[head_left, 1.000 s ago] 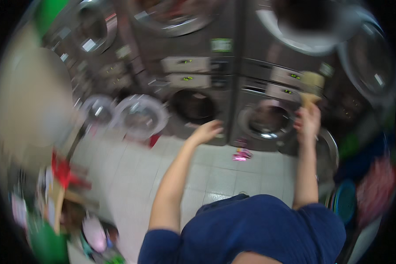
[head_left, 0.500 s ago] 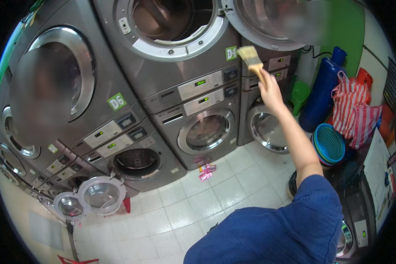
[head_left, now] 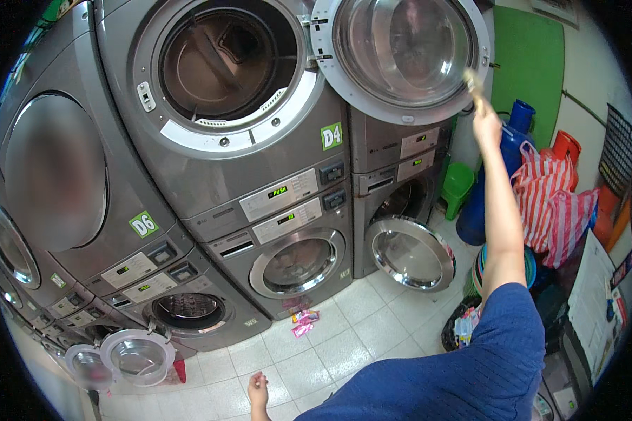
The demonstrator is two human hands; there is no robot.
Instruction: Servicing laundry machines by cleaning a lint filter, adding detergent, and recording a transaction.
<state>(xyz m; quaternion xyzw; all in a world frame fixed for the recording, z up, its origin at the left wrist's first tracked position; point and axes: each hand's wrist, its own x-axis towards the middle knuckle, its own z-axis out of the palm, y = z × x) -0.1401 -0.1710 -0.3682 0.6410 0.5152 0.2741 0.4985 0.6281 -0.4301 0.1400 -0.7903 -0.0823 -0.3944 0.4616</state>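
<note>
My right hand (head_left: 486, 130) is closed around the handle of a paintbrush (head_left: 475, 85), raised at arm's length. The brush's pale bristles point up beside the right rim of an open round dryer door (head_left: 409, 59); whether they touch it I cannot tell. That door hangs hinged to the right of the dryer opening, and the grey dryer drum (head_left: 221, 63) shows inside. Low down, my left hand (head_left: 258, 390) hangs over the tiled floor with its fingers loosely curled and nothing visible in them.
Stacked grey washers and dryers line the wall. A lower washer door (head_left: 413, 254) stands open on the right; two more doors (head_left: 138, 356) hang open at left. Pink packets (head_left: 303, 323) lie on the floor. A green stool (head_left: 458, 188), blue cylinder (head_left: 472, 210) and striped bags (head_left: 543, 191) stand right.
The brush and my right hand have moved right, from near the dryer panel to the door's right rim. My view has shifted, showing more of the open door. My left hand has come into view.
</note>
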